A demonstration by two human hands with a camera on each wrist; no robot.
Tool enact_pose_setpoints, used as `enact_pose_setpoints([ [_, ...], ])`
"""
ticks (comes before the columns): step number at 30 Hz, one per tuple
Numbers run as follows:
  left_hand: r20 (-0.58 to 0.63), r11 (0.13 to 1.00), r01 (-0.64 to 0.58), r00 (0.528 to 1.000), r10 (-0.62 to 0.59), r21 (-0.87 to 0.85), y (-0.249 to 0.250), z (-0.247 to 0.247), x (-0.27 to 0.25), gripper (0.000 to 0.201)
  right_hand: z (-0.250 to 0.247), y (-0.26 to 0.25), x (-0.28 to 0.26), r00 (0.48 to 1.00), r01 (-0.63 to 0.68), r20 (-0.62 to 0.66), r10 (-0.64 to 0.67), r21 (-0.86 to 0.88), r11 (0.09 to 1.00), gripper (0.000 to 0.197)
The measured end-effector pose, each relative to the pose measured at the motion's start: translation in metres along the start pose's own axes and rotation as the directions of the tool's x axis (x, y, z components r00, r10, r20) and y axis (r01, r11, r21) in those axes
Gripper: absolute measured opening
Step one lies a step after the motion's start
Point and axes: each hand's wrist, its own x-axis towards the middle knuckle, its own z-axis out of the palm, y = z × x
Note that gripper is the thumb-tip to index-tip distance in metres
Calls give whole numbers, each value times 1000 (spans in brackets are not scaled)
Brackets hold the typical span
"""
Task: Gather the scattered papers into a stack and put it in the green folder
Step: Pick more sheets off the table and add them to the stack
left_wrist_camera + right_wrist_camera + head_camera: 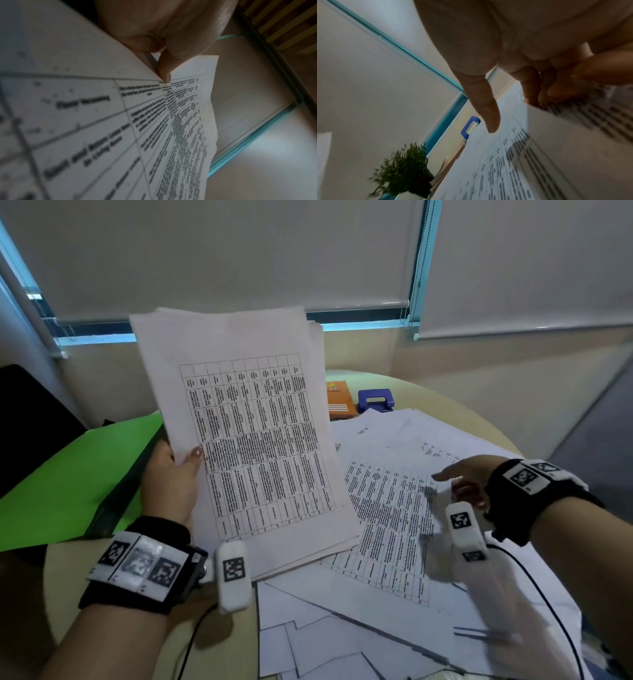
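My left hand [185, 463] holds a thick stack of printed papers [246, 419] tilted up off the table, thumb on the front sheet and fingers behind. In the left wrist view the thumb [164, 70] presses on the stack [85, 108] near its edge. The green folder [68, 474] lies open at the left, partly behind the stack. More scattered papers [394, 525] cover the table on the right. My right hand [452, 486] is low over them; in the right wrist view my right hand [513, 115] has bent fingertips [534, 100] touching a sheet's edge [556, 128], thumb held apart.
An orange booklet [339, 400] and a blue hole punch [375, 400] sit at the back of the round beige table [445, 395]. A potted plant [402, 169] stands beyond the papers. Window blinds fill the back, and a dark chair is at far left.
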Motion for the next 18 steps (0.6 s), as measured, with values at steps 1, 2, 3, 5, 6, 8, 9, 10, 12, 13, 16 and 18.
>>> enact_pose_setpoints([
  [1,4,1000,9,1000,-9,2,-2,1,-1,13,4,-3,-1,1000,3,-11,-4,-22,1000,33],
  [2,7,1000,14,1000,-14,0,-4,2,-2,14,10,-7,-3,1000,3,-25,-4,-44,999,33],
  [3,9,1000,20,1000,-20,-2,-5,3,-3,14,18,-11,-5,998,22,-52,-25,-66,998,32],
  [5,14,1000,26,1000,-26,-6,-7,4,-3,13,29,-19,-6,988,65,-123,-97,-245,967,35],
  [6,15,1000,25,1000,-24,-10,-8,4,-3,12,32,-22,-7,979,95,-136,-153,-358,929,38],
  [8,15,1000,19,1000,-19,-23,-8,2,-2,13,33,-30,-5,968,148,-123,-220,-429,891,35],
  [9,13,1000,16,1000,-16,-25,-7,1,-1,13,32,-32,-3,965,177,-104,-241,-421,889,28],
  [10,9,1000,9,1000,-9,-23,-7,-1,2,14,31,-33,-4,964,167,-112,-242,-452,876,26],
  [12,-3,1000,-1,1000,0,-25,-7,-6,8,14,31,-38,0,937,149,-201,-284,-508,849,36],
  [13,-12,999,0,1000,0,-32,-7,-9,10,14,31,-40,-1,924,145,-233,-301,-516,844,39],
  [16,-33,999,-17,999,16,-31,-7,-14,15,16,36,-47,5,911,156,-235,-340,-567,809,46],
  [18,-39,999,-33,999,32,-39,-7,-16,17,13,39,-51,6,909,158,-233,-346,-576,802,54],
])
